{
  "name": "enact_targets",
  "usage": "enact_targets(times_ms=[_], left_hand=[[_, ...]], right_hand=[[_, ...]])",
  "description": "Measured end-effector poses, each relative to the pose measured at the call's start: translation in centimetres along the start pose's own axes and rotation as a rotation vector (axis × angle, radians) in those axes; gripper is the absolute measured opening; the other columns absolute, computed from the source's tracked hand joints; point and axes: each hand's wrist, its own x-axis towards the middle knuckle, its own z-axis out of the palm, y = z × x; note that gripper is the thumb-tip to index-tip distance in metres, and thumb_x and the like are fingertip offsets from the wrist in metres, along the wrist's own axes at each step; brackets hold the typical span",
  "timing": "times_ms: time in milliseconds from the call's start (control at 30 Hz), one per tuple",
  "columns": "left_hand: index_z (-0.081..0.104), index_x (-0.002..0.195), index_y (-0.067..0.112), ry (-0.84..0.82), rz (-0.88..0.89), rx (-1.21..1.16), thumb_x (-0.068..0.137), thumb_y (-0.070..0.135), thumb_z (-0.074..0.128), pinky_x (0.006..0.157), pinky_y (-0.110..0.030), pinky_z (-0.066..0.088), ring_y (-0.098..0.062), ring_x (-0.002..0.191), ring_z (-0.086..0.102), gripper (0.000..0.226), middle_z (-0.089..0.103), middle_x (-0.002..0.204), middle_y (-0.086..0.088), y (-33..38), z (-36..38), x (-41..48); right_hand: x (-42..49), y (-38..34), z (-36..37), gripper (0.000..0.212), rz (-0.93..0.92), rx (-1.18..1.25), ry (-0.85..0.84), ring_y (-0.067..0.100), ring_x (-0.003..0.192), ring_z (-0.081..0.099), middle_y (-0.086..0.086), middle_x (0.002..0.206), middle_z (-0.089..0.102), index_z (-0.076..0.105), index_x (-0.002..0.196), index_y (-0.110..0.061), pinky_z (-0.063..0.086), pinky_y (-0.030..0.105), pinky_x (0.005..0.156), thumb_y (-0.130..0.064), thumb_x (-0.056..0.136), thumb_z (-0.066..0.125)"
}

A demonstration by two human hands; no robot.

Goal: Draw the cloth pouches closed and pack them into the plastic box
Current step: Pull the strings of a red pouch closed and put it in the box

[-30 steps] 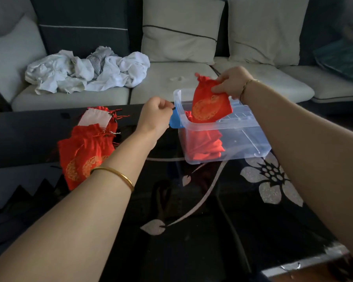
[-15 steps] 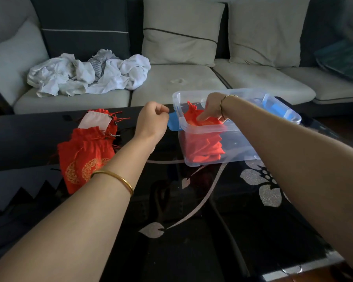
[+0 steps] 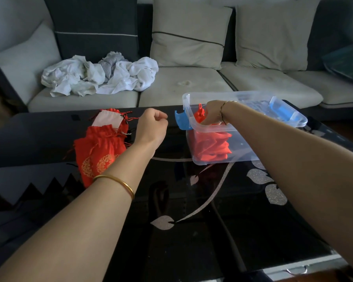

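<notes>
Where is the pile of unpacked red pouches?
In the head view, the pile of red pouches lies on the black table, left of centre, just left of the left hand, with the plastic box farther right.

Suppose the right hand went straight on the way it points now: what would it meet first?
Probably the stack of red pouches lying in the plastic box, right below the right hand and the red pouch under it, though the gap is hard to judge.
</notes>
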Motion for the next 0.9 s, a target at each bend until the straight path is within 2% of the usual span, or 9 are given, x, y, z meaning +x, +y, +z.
enact_targets(times_ms=[133,267,367,467,567,633,700,800,900], left_hand=[[0.057,0.105,0.014,-0.012,0.001,-0.002,0.091,0.006,0.046,0.092,-0.04,0.051,-0.014,0.098,0.053,0.019,0.051,0.096,0.006,0.2,0.1,-0.1],[0.056,0.106,0.014,-0.019,-0.001,0.006,0.092,0.006,0.046,0.092,-0.039,0.052,-0.014,0.098,0.053,0.019,0.051,0.098,0.005,0.2,0.2,-0.3],[0.056,0.106,0.015,-0.011,-0.007,0.008,0.091,0.006,0.046,0.092,-0.039,0.052,-0.015,0.099,0.053,0.019,0.051,0.101,0.004,0.1,0.2,-0.4],[0.056,0.105,0.013,-0.001,-0.008,0.007,0.09,0.004,0.046,0.091,-0.039,0.052,-0.016,0.098,0.054,0.02,0.053,0.101,0.002,-0.2,0.1,-0.6],[0.058,0.105,0.01,0.016,-0.008,0.019,0.089,0.003,0.045,0.091,-0.04,0.052,-0.016,0.097,0.054,0.021,0.055,0.105,-0.001,-0.7,-0.3,-0.8],[0.058,0.106,0.008,0.038,-0.007,0.055,0.089,0.002,0.045,0.091,-0.037,0.051,-0.018,0.101,0.055,0.023,0.057,0.111,-0.006,-1.3,-0.8,-1.0],[0.06,0.109,0.006,0.092,-0.004,0.159,0.088,0.002,0.047,0.089,-0.032,0.047,-0.02,0.104,0.056,0.025,0.059,0.114,-0.009,-2.2,-1.5,-1.1],[0.063,0.115,0.007,0.177,-0.038,0.389,0.087,0.007,0.056,0.093,-0.036,0.045,-0.029,0.114,0.055,0.029,0.062,0.119,-0.013,-4.2,-2.9,-1.8],[0.059,0.12,0.014,0.249,-0.176,0.584,0.087,0.015,0.061,0.095,-0.043,0.041,-0.036,0.122,0.043,0.033,0.051,0.128,-0.015,-6.2,-4.0,-4.0]], right_hand=[[0.7,0.1,0.1,0.039,0.047,-0.125,0.013,0.014,0.055,0.035,0.002,0.063,0.04,0.039,0.06,-0.013,0.036,0.029,0.07,-0.033,0.091,0.051],[0.9,0.6,-0.3,0.046,0.063,-0.101,0.045,0.015,0.052,0.036,0.003,0.057,0.04,0.041,0.055,-0.01,0.034,0.025,0.053,-0.038,0.083,0.064],[0.7,0.9,-0.5,0.044,0.08,-0.043,0.035,0.016,0.053,0.042,0.003,0.058,0.046,0.047,0.057,-0.009,0.035,0.021,0.052,-0.04,0.08,0.069],[0.6,0.9,-0.6,0.037,0.072,0.04,0.023,0.022,0.067,0.054,0.005,0.066,0.055,0.062,0.076,-0.001,0.041,0.023,0.057,-0.037,0.079,0.071],[0.1,1.0,-0.8,0.045,0.075,0.127,0.042,0.027,0.086,0.064,0.011,0.085,0.065,0.067,0.103,0.004,0.051,0.031,0.07,-0.034,0.078,0.073],[-0.5,0.6,-1.1,0.042,0.087,0.173,0.131,0.026,0.083,0.061,0.014,0.093,0.067,0.067,0.105,0.003,0.05,0.033,0.07,-0.028,0.078,0.074],[-1.4,-0.5,-1.7,0.031,0.085,0.207,0.327,0.023,0.081,0.058,0.012,0.1,0.069,0.069,0.099,-0.002,0.047,0.028,0.07,-0.023,0.077,0.072],[-4.1,-3.7,-2.0,0.017,0.012,0.378,0.626,0.023,0.089,0.059,0.007,0.101,0.066,0.067,0.095,-0.008,0.043,0.025,0.072,-0.011,0.08,0.06],[-7.5,-8.1,0.0,0.015,-0.129,0.566,0.704,0.023,0.092,0.059,0.006,0.099,0.066,0.065,0.091,-0.013,0.047,0.029,0.076,-0.008,0.08,0.057]])
